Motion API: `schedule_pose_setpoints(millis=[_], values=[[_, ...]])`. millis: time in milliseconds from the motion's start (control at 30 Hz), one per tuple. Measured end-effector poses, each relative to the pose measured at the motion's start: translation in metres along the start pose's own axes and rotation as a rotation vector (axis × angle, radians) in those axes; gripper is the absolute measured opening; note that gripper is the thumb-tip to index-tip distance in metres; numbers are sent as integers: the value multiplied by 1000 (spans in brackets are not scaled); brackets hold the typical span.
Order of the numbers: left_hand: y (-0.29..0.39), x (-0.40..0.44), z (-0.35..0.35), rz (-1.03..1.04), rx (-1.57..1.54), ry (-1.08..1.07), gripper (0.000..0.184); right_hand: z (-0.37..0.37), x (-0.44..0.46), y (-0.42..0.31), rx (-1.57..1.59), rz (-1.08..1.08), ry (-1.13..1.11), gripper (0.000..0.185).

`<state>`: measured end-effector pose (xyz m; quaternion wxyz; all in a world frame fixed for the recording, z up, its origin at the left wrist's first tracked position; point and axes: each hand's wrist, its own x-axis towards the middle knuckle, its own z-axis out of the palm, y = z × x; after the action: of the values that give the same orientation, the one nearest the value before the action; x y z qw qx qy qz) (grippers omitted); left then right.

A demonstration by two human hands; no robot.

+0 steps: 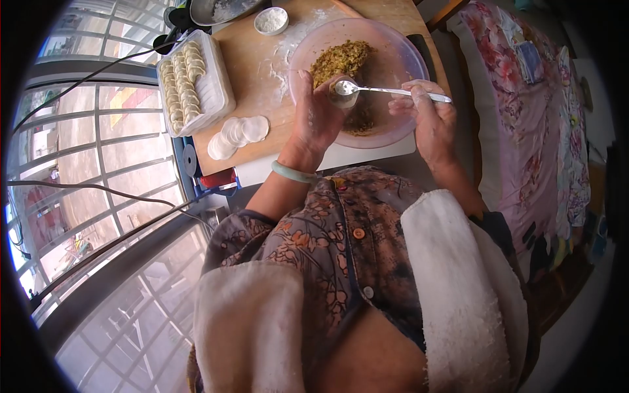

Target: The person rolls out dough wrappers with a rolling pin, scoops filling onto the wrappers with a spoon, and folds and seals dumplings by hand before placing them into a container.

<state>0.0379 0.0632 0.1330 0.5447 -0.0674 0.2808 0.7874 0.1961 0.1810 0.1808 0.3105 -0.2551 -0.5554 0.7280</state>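
Note:
My left hand (pixel 316 116), with a pale green bangle at its wrist, holds a round dough wrapper (pixel 343 101) over the near left part of a pink translucent bowl (pixel 401 49). My right hand (pixel 429 114) grips the handle of a metal spoon (pixel 400 91). The spoon's head lies over the wrapper; whether it touches the dough I cannot tell. Chopped yellow-brown filling (pixel 347 57) fills part of the bowl, and some of it is hidden behind my left hand. Flat round wrappers (pixel 237 136) overlap on the wooden board (pixel 255 78) to the left.
A plastic box (pixel 226 88) with rows of dumplings (pixel 190 72) stands at the board's left edge. Behind are a small bowl of white flour (pixel 271 21) and a metal bowl (pixel 203 14). A barred window is at left, a floral-covered bed (pixel 517 144) at right.

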Motion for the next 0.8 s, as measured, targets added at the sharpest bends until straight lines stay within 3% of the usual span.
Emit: schedule_pose_setpoints(millis=[800], values=[[-3, -16, -4, -18, -10, -26, 87, -1, -6, 10, 16, 17, 59, 21]])
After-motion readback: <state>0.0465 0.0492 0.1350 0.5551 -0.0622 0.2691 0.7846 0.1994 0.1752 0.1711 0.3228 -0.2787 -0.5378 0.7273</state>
